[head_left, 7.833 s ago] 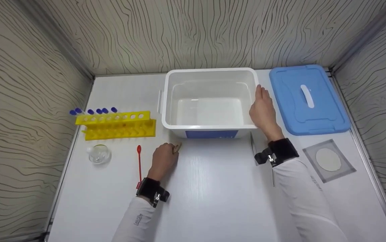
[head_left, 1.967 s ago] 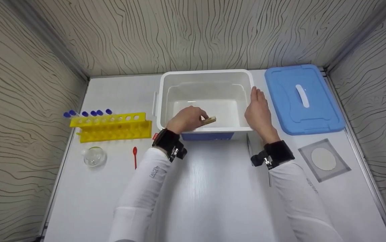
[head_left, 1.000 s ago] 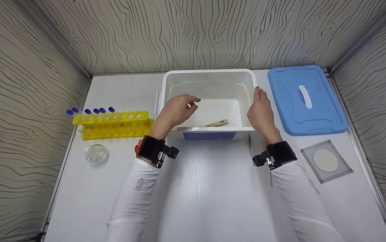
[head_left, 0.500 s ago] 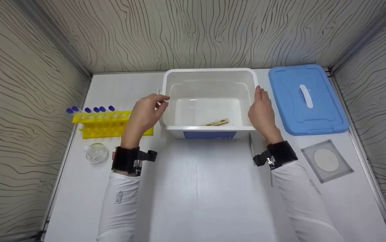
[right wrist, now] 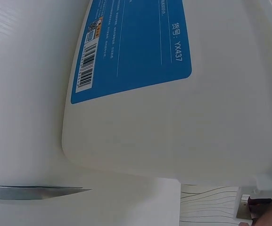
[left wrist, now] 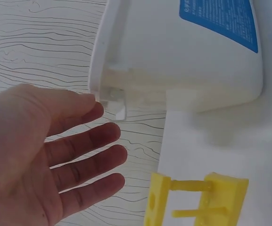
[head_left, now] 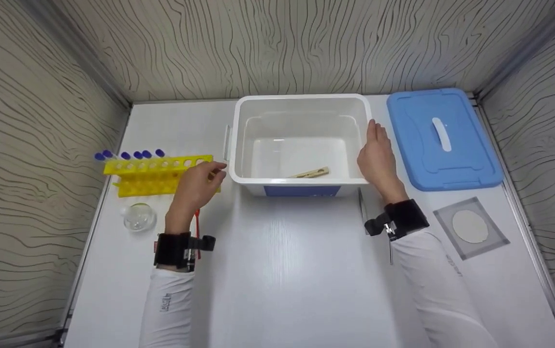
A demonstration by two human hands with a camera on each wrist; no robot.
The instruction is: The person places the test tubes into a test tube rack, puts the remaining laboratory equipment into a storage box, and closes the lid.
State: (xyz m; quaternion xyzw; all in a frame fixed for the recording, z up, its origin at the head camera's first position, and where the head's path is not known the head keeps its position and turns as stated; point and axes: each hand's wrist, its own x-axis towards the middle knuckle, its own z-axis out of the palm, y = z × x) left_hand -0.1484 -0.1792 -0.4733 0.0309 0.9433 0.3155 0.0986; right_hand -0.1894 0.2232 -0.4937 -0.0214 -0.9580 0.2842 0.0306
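Note:
A wooden test tube clamp lies on the floor of the white plastic box, near its front wall. My left hand is off the box's front left corner, in front of the yellow test tube rack, and holds nothing. In the left wrist view, its spread, slightly bent fingers face the box's side, thumb and forefinger close to the rim. My right hand rests with straight fingers along the box's right side. In the right wrist view only a bit of that hand shows, by the box's handle.
Blue-capped tubes stand in the rack. Nearby are a round glass vessel and a red spoon. On the right lie a blue lid, a wire gauze and a pointed metal tool. Patterned panels wall the table.
My left hand brought the test tube clamp from the table into the box and let go of it. It then moved out left and toward me. My right hand stayed at the box's side.

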